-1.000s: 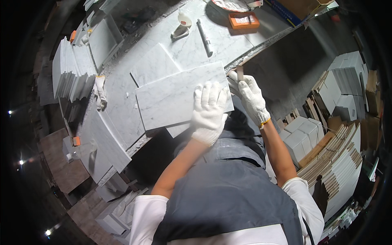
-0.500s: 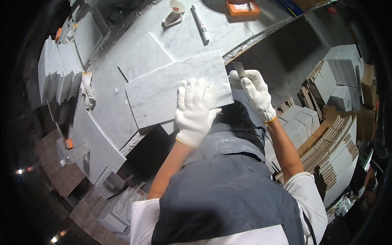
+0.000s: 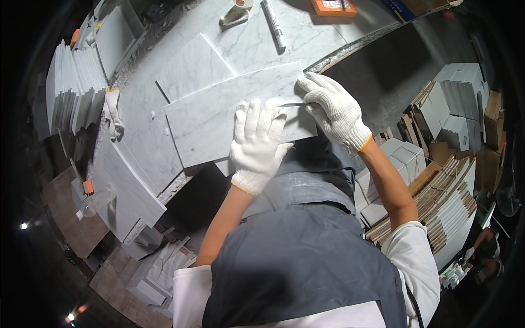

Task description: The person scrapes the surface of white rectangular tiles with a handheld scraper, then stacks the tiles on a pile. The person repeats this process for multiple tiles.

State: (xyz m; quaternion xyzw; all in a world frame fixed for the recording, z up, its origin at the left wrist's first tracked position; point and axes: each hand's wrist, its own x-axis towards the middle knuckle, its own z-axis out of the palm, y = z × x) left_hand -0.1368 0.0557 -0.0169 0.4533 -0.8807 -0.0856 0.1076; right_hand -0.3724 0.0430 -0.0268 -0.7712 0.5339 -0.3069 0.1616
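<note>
A white marble tile (image 3: 210, 117) with grey veins lies at a slant on the marble-topped bench, its near right part jutting past the edge. My left hand (image 3: 257, 139), in a white knitted glove, rests flat on the tile's lower middle with the fingers stretched out. At the tile's right end my right hand (image 3: 333, 112), gloved the same way, pinches a thin, flat blade (image 3: 293, 104). The blade is seen edge-on, low over the tile and pointing toward my left fingers. Whether it touches the surface I cannot tell. Another marble tile (image 3: 191, 68) lies partly under the first.
A white marker pen (image 3: 273, 24), a tape roll (image 3: 244, 3) and an orange box (image 3: 334, 7) lie farther back. Stacked tiles (image 3: 76, 82) and a loose glove (image 3: 112, 112) are at the left. Wrapped boxes (image 3: 402, 158) and bundled panels (image 3: 437, 205) stand at the right; another person (image 3: 486, 240) is beyond.
My right hand has turned over and moved in over the tile's right end, bringing the blade from upright beside the tile to flat above it. My left hand stays on the tile.
</note>
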